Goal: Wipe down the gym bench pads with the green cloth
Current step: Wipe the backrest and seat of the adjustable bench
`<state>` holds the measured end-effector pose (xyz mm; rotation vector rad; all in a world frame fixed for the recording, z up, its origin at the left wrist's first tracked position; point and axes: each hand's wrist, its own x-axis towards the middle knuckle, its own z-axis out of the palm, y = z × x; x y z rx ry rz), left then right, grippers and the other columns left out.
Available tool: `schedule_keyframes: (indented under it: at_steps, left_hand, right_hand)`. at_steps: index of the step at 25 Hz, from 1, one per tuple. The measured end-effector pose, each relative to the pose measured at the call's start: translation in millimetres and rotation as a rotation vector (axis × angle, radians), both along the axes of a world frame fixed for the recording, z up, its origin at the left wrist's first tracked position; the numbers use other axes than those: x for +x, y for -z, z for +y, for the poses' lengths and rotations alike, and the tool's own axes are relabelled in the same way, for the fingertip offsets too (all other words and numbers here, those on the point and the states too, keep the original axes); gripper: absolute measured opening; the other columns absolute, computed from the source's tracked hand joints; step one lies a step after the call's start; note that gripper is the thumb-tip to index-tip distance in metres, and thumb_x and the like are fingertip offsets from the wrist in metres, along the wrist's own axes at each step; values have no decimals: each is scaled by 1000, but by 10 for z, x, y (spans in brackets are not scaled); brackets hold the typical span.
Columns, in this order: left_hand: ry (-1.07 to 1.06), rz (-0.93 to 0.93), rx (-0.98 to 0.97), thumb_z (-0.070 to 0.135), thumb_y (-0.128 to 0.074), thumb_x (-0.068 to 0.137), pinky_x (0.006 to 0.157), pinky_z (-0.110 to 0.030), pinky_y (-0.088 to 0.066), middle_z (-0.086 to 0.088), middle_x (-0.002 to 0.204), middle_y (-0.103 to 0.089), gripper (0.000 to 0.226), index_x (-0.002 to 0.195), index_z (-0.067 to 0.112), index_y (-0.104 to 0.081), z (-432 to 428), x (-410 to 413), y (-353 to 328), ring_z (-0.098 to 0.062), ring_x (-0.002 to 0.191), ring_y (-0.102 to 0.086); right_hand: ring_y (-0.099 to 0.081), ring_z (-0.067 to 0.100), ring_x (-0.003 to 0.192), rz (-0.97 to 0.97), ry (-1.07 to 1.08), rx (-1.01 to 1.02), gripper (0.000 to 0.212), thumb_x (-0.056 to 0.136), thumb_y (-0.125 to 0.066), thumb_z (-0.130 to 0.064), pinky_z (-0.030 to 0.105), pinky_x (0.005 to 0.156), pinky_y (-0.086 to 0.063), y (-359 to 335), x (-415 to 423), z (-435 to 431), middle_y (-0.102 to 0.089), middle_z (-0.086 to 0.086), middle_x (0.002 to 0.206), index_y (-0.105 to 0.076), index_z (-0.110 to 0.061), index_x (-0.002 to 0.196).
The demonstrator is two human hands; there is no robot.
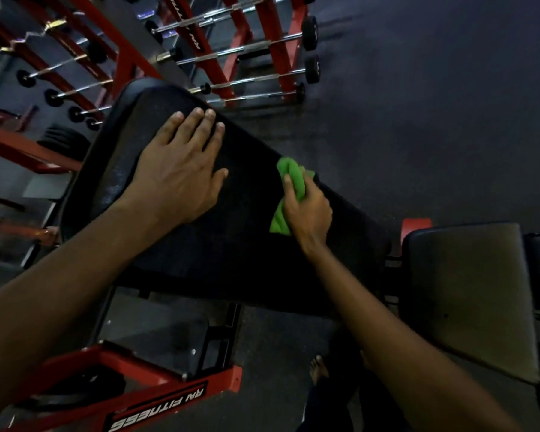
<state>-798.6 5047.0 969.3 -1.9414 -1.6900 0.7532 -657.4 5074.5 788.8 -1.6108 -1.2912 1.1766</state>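
A long black back pad of a gym bench runs diagonally across the middle of the view. My left hand rests flat on its upper part with the fingers straight and spread. My right hand grips a bunched green cloth and holds it against the pad's right edge. A second black pad, the seat pad, lies at the right, apart from both hands.
The bench's red frame with white lettering stands at the bottom left. Red racks holding barbells fill the top left and top middle. Dark rubber floor spreads to the upper right. A bare foot shows below the bench.
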Motion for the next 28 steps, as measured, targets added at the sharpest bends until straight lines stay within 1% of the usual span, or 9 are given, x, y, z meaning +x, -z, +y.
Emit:
schedule_keyframes:
  at_steps: [3, 5, 8, 10, 14, 17, 23, 26, 28]
  left_hand:
    - [9, -15, -13, 47, -24, 102, 125, -43, -6, -16, 167, -12, 71, 159, 7, -13, -20, -24, -37, -29, 155, -9]
    - [37, -1, -5, 47, -24, 102, 125, -44, -7, -18, 166, -14, 71, 159, 5, -15, -37, -22, -31, -31, 154, -12]
    - [56, 14, 13, 44, -25, 101, 125, -45, -9, -22, 164, -19, 71, 157, 1, -19, -52, 2, -13, -34, 153, -15]
    - [59, 17, 15, 43, -28, 101, 124, -46, -12, -24, 162, -22, 70, 156, 0, -23, -54, 1, -19, -35, 152, -19]
    - [51, -84, -14, 40, -36, 101, 122, -47, -16, -25, 158, -31, 65, 151, -1, -37, -64, 27, -132, -37, 149, -27]
    - [64, -77, -79, 44, -31, 102, 124, -43, -11, -19, 163, -23, 66, 155, 6, -30, -201, -42, -248, -32, 152, -19]
    - [161, -45, -127, 44, -25, 99, 124, -41, -12, -11, 164, -25, 66, 155, 12, -31, -599, -215, -461, -26, 153, -20]
    - [234, -14, -159, 45, -23, 101, 125, -41, -7, -7, 166, -21, 64, 157, 15, -26, -720, -313, -537, -23, 154, -16]
    - [301, -31, -125, 47, -22, 101, 125, -41, -7, -6, 164, -27, 63, 155, 16, -32, -802, -420, -570, -23, 153, -19]
  right_hand:
    - [-65, 31, 109, 9, -38, 47, 41, 97, -50, -55, 35, 84, -46, -272, -92, 327, -71, 2, 117, -59, -37, 133]
    - [-64, 28, 113, 20, -58, 80, 41, 97, -52, -54, 33, 85, -47, -346, -120, 63, -70, -1, 123, -58, -38, 135]
    - [-55, 11, 130, 154, -140, 308, 43, 97, -60, -41, 26, 102, -47, -407, -151, -715, -59, -8, 140, -57, -30, 139]
    - [-50, 6, 134, 220, -183, 438, 43, 97, -64, -32, 26, 110, -43, -260, -148, -876, -58, -6, 143, -59, -22, 139]
    - [-58, 7, 126, 182, -40, 194, 45, 95, -58, -48, 37, 102, -50, -63, -65, -549, -62, -10, 136, -61, -30, 136]
    - [-62, 12, 119, 90, -18, 145, 46, 95, -53, -56, 33, 99, -51, -227, -92, -714, -66, -11, 131, -58, -37, 137]
    - [-52, 1, 130, 71, -71, 395, 43, 99, -54, -45, 21, 102, -45, -566, -269, -1569, -57, -16, 141, -55, -33, 140]
    - [-51, 6, 133, 73, -1, 506, 43, 101, -53, -38, 31, 108, -45, -438, -363, -1713, -59, -6, 141, -57, -19, 139]
    - [-57, 10, 127, 58, 105, 437, 44, 102, -47, -41, 37, 104, -48, -338, -375, -1772, -64, -5, 134, -60, -17, 136]
